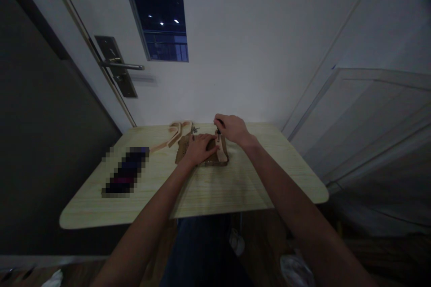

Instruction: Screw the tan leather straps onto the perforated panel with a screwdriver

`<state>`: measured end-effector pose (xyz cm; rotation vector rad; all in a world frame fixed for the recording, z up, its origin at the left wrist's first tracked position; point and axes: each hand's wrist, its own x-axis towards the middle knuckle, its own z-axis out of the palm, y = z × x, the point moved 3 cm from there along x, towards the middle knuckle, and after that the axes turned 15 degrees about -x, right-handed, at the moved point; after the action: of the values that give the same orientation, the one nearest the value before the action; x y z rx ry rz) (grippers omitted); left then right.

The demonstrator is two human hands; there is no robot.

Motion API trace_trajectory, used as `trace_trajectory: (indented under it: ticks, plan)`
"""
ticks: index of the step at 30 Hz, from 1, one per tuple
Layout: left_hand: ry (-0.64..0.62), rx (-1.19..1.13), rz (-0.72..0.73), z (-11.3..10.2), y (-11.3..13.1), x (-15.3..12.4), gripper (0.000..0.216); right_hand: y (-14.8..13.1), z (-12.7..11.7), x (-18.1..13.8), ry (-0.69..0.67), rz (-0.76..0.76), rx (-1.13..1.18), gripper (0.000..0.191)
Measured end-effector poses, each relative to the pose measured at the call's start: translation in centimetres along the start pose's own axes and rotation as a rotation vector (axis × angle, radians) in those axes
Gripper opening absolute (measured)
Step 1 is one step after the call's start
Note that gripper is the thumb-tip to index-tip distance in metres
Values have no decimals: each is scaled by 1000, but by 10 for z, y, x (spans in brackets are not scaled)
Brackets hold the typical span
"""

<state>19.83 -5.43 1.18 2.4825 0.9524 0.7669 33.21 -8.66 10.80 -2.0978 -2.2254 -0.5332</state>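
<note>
My right hand [234, 128] is closed round the dark handle of a screwdriver [218, 132], whose shaft points down. Its tip meets a small pale wooden piece [221, 154], though the exact contact point is too small to make out. From the left, my left hand [201, 147] steadies that piece, thumb and forefinger pressed against its edge. Under both lies a brown cardboard pad [182, 149] with a rough edge, partly covered by the left hand. Tiny metal screws [195, 130] lie just beyond the left fingers.
Curved wooden parts [175, 135] lie at the back left of the pale table [256, 184]. A pixelated dark object [126, 172] rests at the left. Behind the table stands a white door [235, 45] with a metal handle [123, 66].
</note>
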Motion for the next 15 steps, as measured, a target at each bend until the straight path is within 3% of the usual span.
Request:
trace_trajectory:
  ticks: [8, 15]
  plan:
    - [0, -6, 8, -1, 1, 0, 39, -3, 0, 0, -16, 65, -34, 48]
    - [-2, -12, 3, -1, 2, -1, 39, -6, -4, -4, -62, 23, -35, 39]
